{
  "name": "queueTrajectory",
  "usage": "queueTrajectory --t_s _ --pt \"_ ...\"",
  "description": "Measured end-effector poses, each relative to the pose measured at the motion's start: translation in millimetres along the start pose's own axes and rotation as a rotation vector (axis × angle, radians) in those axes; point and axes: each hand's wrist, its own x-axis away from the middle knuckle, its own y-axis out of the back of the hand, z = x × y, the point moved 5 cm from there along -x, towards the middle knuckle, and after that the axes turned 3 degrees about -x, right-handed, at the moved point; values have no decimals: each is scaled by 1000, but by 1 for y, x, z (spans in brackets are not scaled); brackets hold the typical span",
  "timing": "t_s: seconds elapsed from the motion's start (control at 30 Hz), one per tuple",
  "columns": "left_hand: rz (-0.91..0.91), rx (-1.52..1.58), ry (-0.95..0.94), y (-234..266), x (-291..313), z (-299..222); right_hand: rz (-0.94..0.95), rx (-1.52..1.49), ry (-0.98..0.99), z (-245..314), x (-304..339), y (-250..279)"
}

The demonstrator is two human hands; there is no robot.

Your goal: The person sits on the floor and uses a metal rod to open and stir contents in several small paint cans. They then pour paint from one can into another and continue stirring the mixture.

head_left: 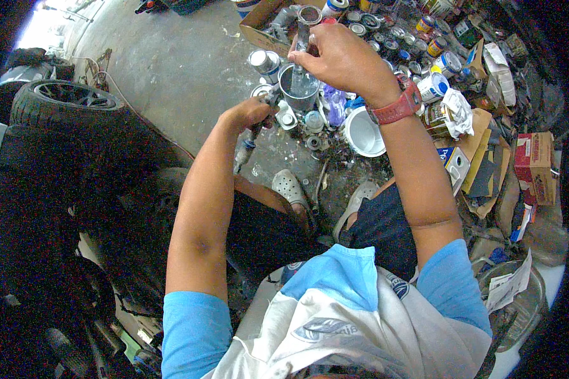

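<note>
My left hand (251,115) is closed around what looks like a spray gun (245,150); its dark head points at the can and its grey lower end hangs below my fingers. My right hand (341,55) pinches a clear, tube-like container (305,43) upright, with its round brownish end at the top. Its lower end is over or inside the mouth of an open metal can (299,101); which one, I cannot tell. A white-lidded can (263,62) stands left of that can. A small clear jar (313,120) and a purple cloth (335,104) lie close by.
A white tub (365,132) sits right of the can. Many paint tins (446,63) crowd the far right, with a cardboard box (254,28) behind my right hand. Flattened cardboard (480,158) and a red-brown box (534,165) lie at right. A wheel (69,101) is at left, near a hose (152,136).
</note>
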Motion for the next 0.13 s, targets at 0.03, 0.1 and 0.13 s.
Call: queueTrajectory --t_s 0.03,0.1,0.13 --pt "0 1 -9 0 -1 0 -25 32 24 1 1 -1" --pt "28 -16 -22 1 -2 2 -94 97 70 1 1 -1" --pt "41 -29 -28 2 -3 3 -138 130 93 0 0 -1"
